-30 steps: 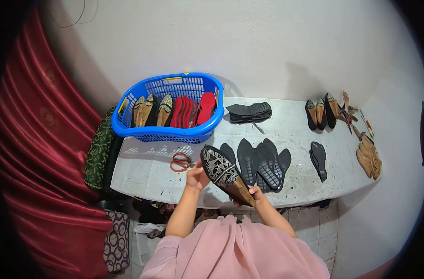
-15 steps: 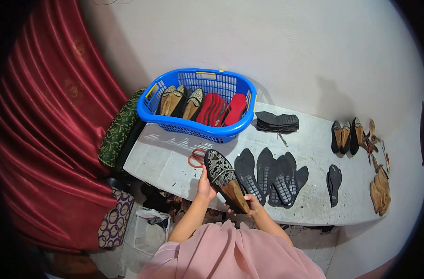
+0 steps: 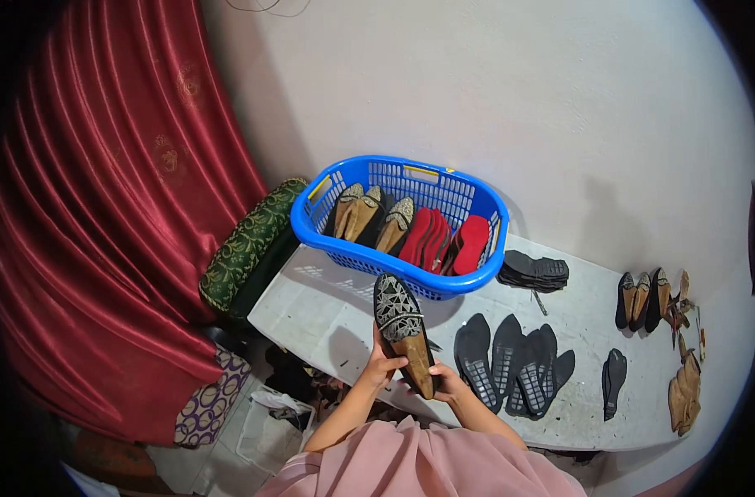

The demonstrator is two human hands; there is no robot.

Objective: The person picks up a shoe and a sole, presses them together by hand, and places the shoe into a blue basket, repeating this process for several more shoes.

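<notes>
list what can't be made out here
- Head view: underside of the black silver-patterned shoe, turned away.
- Head view: some fingers of the left hand and right hand, behind the shoe.
- Head view: much of the blue plastic basket's floor, under shoes and red soles.
- Head view: exact kinds of tools, too small.

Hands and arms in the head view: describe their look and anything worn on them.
The left hand and right hand are bare, five-fingered human hands, with no gloves. No watch or bracelet shows on either wrist; rings are too small to judge. The forearms are uncovered, and loose, softly folded pink clothing hangs over the upper arms.
</notes>
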